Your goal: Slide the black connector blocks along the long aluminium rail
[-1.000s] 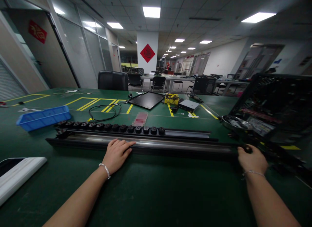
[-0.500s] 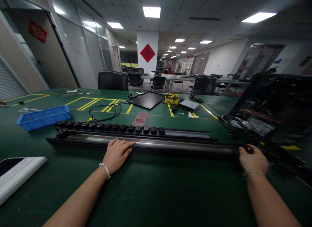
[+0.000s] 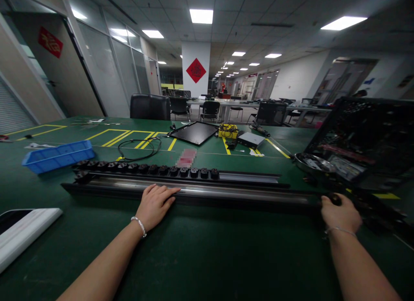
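Note:
A long black trough-shaped metal housing (image 3: 226, 196) with a shiny inner face lies across the table in front of me. My left hand (image 3: 156, 206) rests on its near edge left of the middle, fingers stretched out and pressing lightly on the metal. At the housing's right end, my right hand (image 3: 341, 212) is closed, thumb and fingers curled around a dark rounded thing, too dark to name. Just behind the housing runs a black strip with a row of black socket modules (image 3: 163, 170); its right part is a bare grey channel (image 3: 249, 177).
A blue bin (image 3: 58, 156) stands at the left, and a white-edged panel (image 3: 32, 232) lies near me. Beyond are a looped black cable (image 3: 139, 150), a flat black screen (image 3: 196, 133), a yellow box (image 3: 228, 130) and a grey box (image 3: 250, 139). On the right, a metal bowl (image 3: 315, 162) sits by an open black case (image 3: 365, 141).
My right hand has shifted slightly to the right and toward me, still closed on the dark thing. My left hand and the housing look unmoved.

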Tool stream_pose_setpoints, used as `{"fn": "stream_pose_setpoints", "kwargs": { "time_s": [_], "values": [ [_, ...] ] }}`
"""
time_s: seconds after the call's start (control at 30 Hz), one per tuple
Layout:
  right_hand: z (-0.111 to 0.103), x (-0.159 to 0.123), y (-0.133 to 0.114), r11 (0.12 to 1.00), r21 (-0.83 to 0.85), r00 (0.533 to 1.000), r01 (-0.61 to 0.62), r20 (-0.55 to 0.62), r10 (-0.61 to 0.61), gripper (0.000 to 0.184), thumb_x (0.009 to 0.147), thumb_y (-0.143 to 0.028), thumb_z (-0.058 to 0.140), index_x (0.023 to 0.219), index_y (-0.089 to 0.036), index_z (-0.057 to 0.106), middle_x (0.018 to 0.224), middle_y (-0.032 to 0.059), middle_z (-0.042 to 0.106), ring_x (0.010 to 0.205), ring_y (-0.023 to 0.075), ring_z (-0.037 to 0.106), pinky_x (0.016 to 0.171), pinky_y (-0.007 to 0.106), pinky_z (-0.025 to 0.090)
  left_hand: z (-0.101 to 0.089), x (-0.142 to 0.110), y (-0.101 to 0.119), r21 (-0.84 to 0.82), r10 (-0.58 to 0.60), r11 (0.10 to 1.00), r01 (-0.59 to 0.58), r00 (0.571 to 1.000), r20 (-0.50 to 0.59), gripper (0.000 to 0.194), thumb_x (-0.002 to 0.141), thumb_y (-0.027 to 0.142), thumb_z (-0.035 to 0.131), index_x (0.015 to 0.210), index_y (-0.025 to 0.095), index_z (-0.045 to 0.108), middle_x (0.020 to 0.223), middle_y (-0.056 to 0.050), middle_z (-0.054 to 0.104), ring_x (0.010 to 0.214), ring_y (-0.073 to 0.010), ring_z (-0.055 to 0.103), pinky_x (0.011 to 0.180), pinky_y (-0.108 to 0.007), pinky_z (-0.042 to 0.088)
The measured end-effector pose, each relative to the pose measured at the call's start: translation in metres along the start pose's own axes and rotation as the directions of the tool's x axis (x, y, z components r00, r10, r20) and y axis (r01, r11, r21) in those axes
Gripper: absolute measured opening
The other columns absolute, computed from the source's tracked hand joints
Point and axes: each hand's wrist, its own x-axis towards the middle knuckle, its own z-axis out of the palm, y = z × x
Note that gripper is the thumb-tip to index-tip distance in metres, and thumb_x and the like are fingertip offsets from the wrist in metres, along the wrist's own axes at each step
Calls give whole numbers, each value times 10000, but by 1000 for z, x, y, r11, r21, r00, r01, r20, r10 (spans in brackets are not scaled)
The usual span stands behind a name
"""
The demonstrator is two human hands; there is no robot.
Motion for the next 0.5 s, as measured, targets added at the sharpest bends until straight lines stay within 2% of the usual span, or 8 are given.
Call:
{"fn": "stream_pose_setpoints", "kwargs": {
  "time_s": [0.33,0.43,0.5],
  "values": [
    [2,0,7,991,128,990,-30,-130,46,532,674,-392,539,1147,-151,576,1043,125,619,899,264,574,788,354,435,-1,0,1,2,-1,1000,1,1000,2,305,872,313,428,1152,368,536,806,31,601,864,-160,552,956,-405,258],
    [0,1,9,994,107,984,-31,-169,49,523,669,-402,533,1116,-135,592,1030,149,621,900,285,578,785,369,434,0,0,1,3,2,1000,-2,1000,-6,305,872,305,430,1150,371,536,806,35,601,867,-156,551,962,-403,253],
    [1,3,14,998,66,985,16,-172,-5,518,685,-399,494,1105,-109,584,984,180,618,868,312,578,744,411,435,0,0,1,6,-2,1000,2,1000,-8,304,871,299,434,1148,365,538,813,35,601,871,-154,551,968,-404,246]
  ]
}}
